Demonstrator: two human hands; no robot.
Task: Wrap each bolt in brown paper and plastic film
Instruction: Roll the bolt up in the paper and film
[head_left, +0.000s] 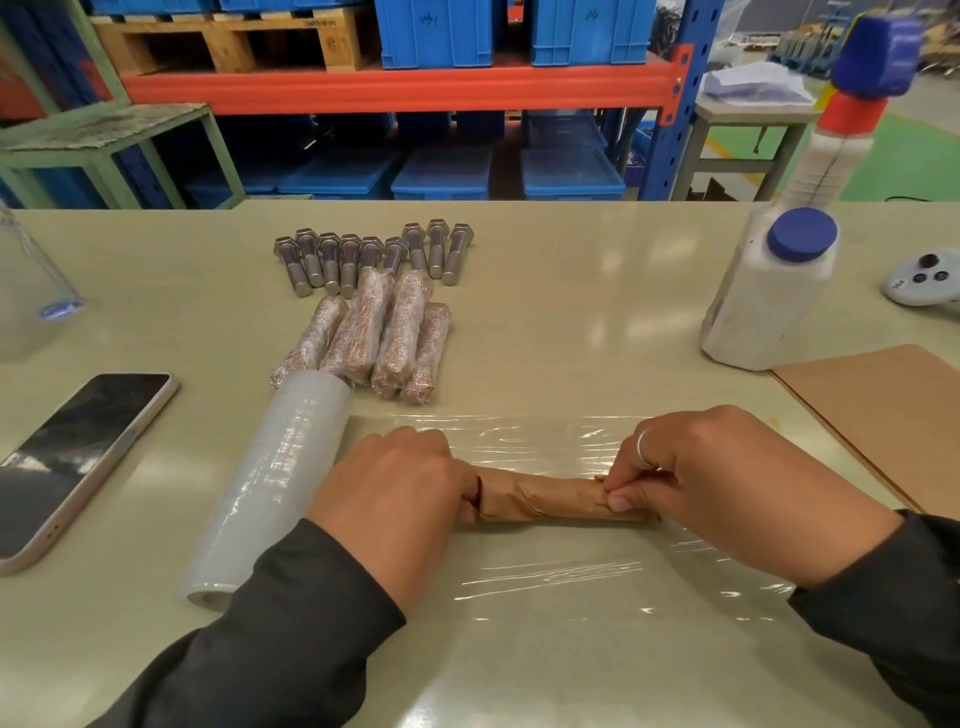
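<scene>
A: While both ends are gripped, where is the paper-wrapped bolt (558, 500)?
B: Lower centre, on plastic film (561, 582); left hand (387, 499) and right hand (727, 483) each pinch one end.

Matt creased brown paper roll (550, 500) on glossy clear film sheet (545, 582); dull grey metal bolts (371, 254); smooth glossy table (571, 312)

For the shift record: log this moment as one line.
stage: film wrap pending | left hand: grips brown-paper-wrapped bolt | right hand: pinches its other end | under it: clear plastic film sheet
</scene>
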